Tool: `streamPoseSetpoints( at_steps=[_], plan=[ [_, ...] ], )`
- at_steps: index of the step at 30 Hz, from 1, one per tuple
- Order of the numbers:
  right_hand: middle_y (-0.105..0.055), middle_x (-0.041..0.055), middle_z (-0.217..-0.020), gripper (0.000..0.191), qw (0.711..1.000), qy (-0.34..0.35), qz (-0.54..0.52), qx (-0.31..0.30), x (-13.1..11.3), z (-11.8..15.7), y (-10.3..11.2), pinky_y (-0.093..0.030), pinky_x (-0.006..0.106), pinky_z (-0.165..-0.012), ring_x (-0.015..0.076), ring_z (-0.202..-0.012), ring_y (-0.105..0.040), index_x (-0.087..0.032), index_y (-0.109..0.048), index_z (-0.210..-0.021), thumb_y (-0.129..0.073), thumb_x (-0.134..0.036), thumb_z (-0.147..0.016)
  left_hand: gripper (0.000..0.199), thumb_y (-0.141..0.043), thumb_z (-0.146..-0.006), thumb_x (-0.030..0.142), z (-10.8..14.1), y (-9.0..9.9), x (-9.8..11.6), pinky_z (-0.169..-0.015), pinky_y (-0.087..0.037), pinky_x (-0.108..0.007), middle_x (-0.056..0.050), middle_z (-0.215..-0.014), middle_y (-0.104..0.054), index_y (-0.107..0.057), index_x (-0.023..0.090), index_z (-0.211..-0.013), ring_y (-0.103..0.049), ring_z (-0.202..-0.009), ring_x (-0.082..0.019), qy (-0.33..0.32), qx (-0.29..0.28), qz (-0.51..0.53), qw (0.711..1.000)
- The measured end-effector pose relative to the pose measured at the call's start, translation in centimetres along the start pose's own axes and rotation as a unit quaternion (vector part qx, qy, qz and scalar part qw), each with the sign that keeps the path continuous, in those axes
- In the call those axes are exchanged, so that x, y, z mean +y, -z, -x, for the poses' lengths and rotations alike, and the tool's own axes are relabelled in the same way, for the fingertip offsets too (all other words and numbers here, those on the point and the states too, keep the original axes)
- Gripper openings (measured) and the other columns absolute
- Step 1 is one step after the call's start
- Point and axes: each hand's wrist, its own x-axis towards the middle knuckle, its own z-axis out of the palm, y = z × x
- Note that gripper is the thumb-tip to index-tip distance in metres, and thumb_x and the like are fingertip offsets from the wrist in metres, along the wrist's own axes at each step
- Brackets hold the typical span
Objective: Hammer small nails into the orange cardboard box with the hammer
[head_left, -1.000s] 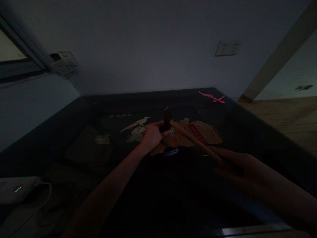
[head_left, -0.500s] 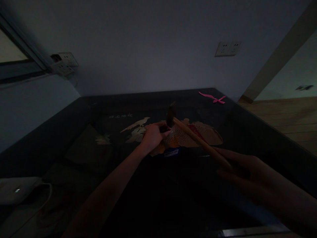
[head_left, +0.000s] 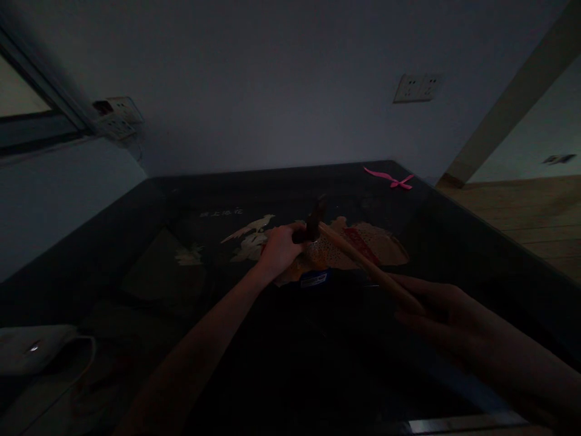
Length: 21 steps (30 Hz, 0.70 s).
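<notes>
My right hand [head_left: 447, 312] is wrapped round the wooden handle of a hammer [head_left: 363, 260]. The dark hammer head [head_left: 316, 217] is down beside the fingertips of my left hand [head_left: 280, 249]. The left fingers are closed in a pinch over a spot under the head; what they hold is dark and mostly hidden. Beneath them lies a flat, speckled orange-brown sheet [head_left: 385, 245] with a red band and a blue label [head_left: 314, 278]; its kind is unclear in the dim light.
The dark glossy table [head_left: 272, 363] carries a pale bird picture [head_left: 252, 227]. A pink ribbon [head_left: 394, 181] lies at the far right corner. At the lower left is a white device with a cord [head_left: 36, 348]. Wall sockets [head_left: 416, 88] sit above the table.
The hammer head has come down slightly, closer to my left fingertips, with a small dip of the handle. My left hand has stayed in place.
</notes>
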Motion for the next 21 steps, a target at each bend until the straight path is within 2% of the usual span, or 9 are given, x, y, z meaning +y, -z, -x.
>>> streamPoseSetpoints(
  at_steps=[2, 5, 9, 13, 18, 21],
  plan=[
    [-0.071, 0.0075, -0.112, 0.055, 1.0, -0.004, 0.003, -0.01, 0.24, -0.02, 0.02, -0.058, 0.034, -0.077, 0.0271, -0.093, -0.068, -0.024, -0.058, -0.132, -0.063, -0.044, -0.081, 0.023, -0.064, -0.075, 0.012, 0.01, -0.01, 0.04, -0.081, -0.049, -0.03, -0.004, -0.098, -0.073, -0.069, 0.018, -0.096, -0.067, -0.089, -0.019, 0.002, 0.002, -0.004, 1.0],
    [-0.074, 0.0065, -0.101, 0.059, 1.0, -0.01, 0.001, 0.01, 0.31, 0.32, 0.17, -0.059, 0.031, -0.064, 0.0265, -0.084, -0.069, -0.026, -0.056, -0.134, -0.064, -0.046, -0.08, 0.014, -0.063, -0.078, 0.017, 0.1, -0.05, 0.21, -0.08, -0.05, -0.03, -0.004, -0.093, -0.073, -0.068, 0.017, -0.091, -0.067, -0.086, -0.018, 0.004, 0.008, 0.004, 1.0],
    [-0.072, 0.0054, -0.111, 0.056, 1.0, -0.002, -0.023, 0.003, 0.13, 0.52, 0.17, -0.058, 0.034, -0.076, 0.0288, -0.096, -0.067, -0.028, -0.057, -0.133, -0.064, -0.046, -0.08, 0.013, -0.063, -0.077, 0.015, 0.18, -0.04, 0.32, -0.079, -0.05, -0.029, -0.004, -0.089, -0.073, -0.069, 0.017, -0.089, -0.067, -0.083, -0.018, 0.001, 0.01, 0.003, 1.0],
    [-0.071, 0.0077, -0.114, 0.059, 1.0, -0.018, -0.021, -0.003, 0.37, 0.28, 0.13, -0.058, 0.036, -0.077, 0.0308, -0.098, -0.067, -0.025, -0.058, -0.133, -0.065, -0.047, -0.079, 0.023, -0.063, -0.074, 0.009, 0.16, 0.11, 0.48, -0.081, -0.05, -0.029, -0.004, -0.093, -0.073, -0.07, 0.017, -0.095, -0.067, -0.087, -0.019, 0.002, 0.013, -0.012, 1.0],
    [-0.07, 0.0069, -0.116, 0.059, 1.0, -0.022, -0.018, 0.012, 0.81, 0.36, 0.14, -0.057, 0.036, -0.082, 0.0297, -0.102, -0.066, -0.027, -0.056, -0.134, -0.064, -0.048, -0.08, 0.011, -0.064, -0.078, 0.018, 0.16, 0.1, 0.62, -0.078, -0.05, -0.029, -0.004, -0.088, -0.073, -0.069, 0.016, -0.087, -0.067, -0.082, -0.018, 0.006, 0.012, -0.011, 1.0],
    [-0.068, 0.0079, -0.12, 0.061, 0.999, -0.026, -0.023, 0.001, 1.07, 0.07, 0.01, -0.055, 0.041, -0.085, 0.0325, -0.107, -0.063, -0.025, -0.056, -0.134, -0.064, -0.048, -0.079, 0.016, -0.063, -0.077, 0.014, 0.13, 0.04, 0.41, -0.079, -0.05, -0.03, -0.004, -0.092, -0.073, -0.069, 0.017, -0.091, -0.067, -0.085, -0.019, 0.004, 0.011, -0.01, 1.0]
  ],
)
